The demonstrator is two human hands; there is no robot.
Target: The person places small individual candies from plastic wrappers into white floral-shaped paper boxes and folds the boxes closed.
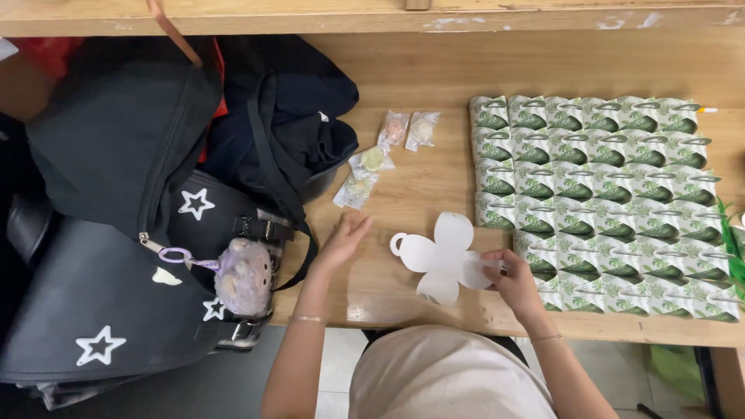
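Note:
A flat white petal-shaped card cutout (441, 256) lies on the wooden table (403, 186), white side up. My right hand (514, 281) pinches its right petal. My left hand (343, 240) rests on the table to the left of the cutout, fingers apart, holding nothing. Several small clear-wrapped candies (372, 161) lie beyond my left hand. To the right, many folded green-and-white paper boxes (605, 202) are laid out in tight rows.
Black bags (147, 209) with white stars and a purple plush charm (242, 277) fill the left side, overlapping the table edge. A raised wooden ledge (388, 15) runs along the back. Green strips (729, 240) show at the far right.

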